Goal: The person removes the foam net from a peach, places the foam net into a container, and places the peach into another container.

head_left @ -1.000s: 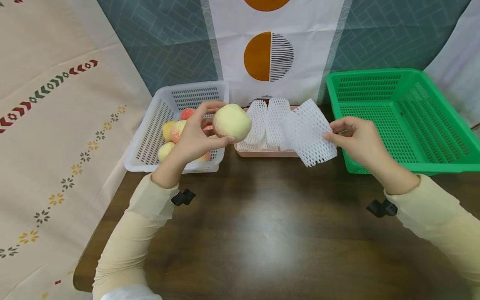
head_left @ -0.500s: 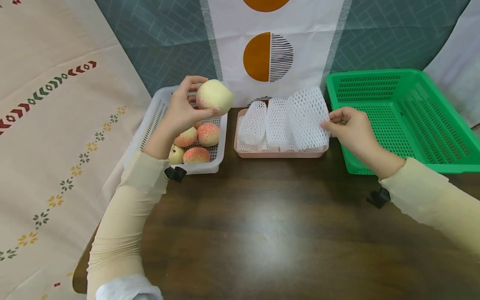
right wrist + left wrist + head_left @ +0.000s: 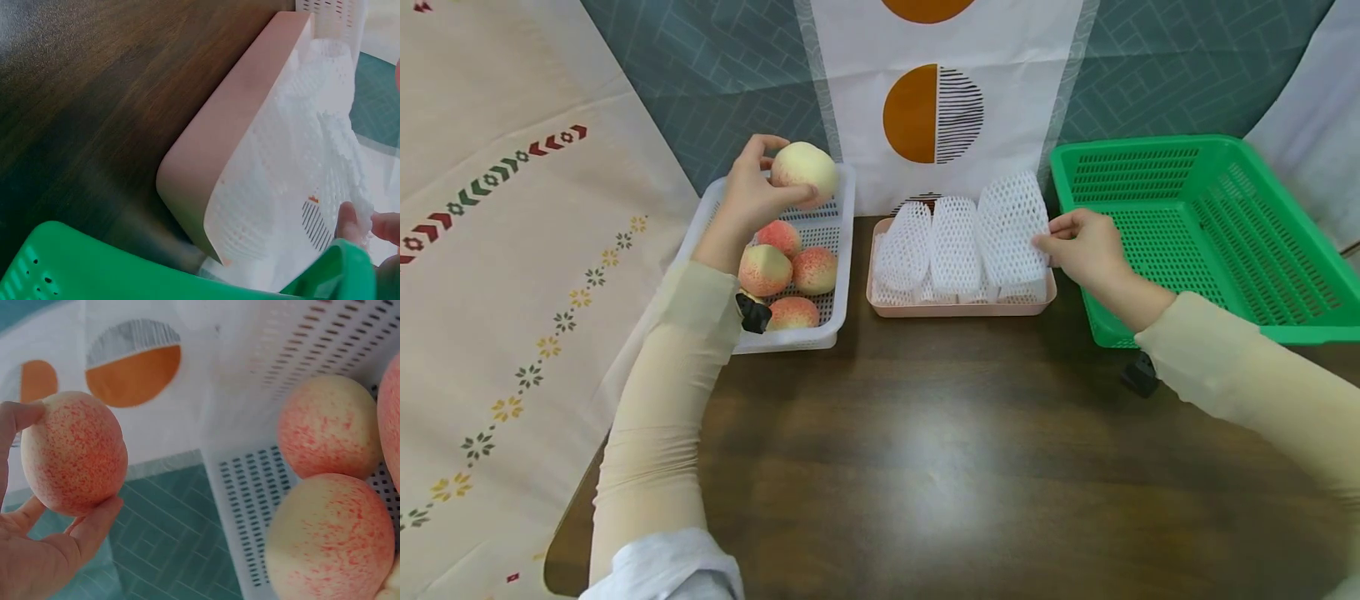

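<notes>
My left hand (image 3: pixel 752 192) grips a pale yellow peach (image 3: pixel 805 173) with a red-speckled side, held above the far part of the white basket (image 3: pixel 844 275). In the left wrist view, thumb and fingers wrap the peach (image 3: pixel 75 453) from the side. Several red-and-yellow peaches (image 3: pixel 815 271) lie in that basket below. My right hand (image 3: pixel 1086 250) pinches the edge of a white foam net sleeve (image 3: pixel 1011 229) over the right end of a shallow pink tray (image 3: pixel 962 310). More foam net sleeves (image 3: pixel 904 250) fill the tray.
A green slotted basket (image 3: pixel 1210 333) stands right of the tray, close beside my right forearm. The dark wooden table (image 3: pixel 925 450) extends in front. Behind the containers hangs a patterned cloth (image 3: pixel 1000 108).
My left hand has carried the peach left and away from me, over the white basket. The right hand has moved the foam net sleeve back over the pink tray.
</notes>
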Available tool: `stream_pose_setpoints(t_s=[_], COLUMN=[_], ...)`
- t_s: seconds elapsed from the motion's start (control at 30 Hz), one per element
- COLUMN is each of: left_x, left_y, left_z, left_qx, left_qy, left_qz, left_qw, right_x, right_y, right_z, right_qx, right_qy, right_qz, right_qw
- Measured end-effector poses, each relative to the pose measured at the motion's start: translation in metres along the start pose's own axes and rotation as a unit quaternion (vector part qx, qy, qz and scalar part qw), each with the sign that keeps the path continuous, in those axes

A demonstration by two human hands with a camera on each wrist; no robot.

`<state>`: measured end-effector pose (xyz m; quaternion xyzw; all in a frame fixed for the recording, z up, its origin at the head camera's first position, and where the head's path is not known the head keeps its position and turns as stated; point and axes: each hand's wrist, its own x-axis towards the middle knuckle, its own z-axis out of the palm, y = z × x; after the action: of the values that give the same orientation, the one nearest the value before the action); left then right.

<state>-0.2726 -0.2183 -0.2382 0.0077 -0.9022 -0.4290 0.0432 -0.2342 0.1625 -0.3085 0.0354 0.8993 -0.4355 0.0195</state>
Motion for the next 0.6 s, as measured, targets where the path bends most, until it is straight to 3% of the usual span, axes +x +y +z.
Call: stream_pose_setpoints(t_s=[0.13, 0.6], left_x=[0.009, 0.031], left_y=[-0.012, -0.05], left_z=[0.003, 0.018], left_qx=[0.017, 0.047], left_qy=[-0.001, -0.016], left_qz=[-0.027, -0.056], left_qw=[0.9995, 0.9972], right_x=[0.006, 0.018], right_y=[0.0, 0.003], right_z=[0.005, 0.013], right_qx=[-0.008, -0.038], right_qy=[0.005, -0.002], right_qz=[0.004, 0.017], right_qw=[1.0, 0.999])
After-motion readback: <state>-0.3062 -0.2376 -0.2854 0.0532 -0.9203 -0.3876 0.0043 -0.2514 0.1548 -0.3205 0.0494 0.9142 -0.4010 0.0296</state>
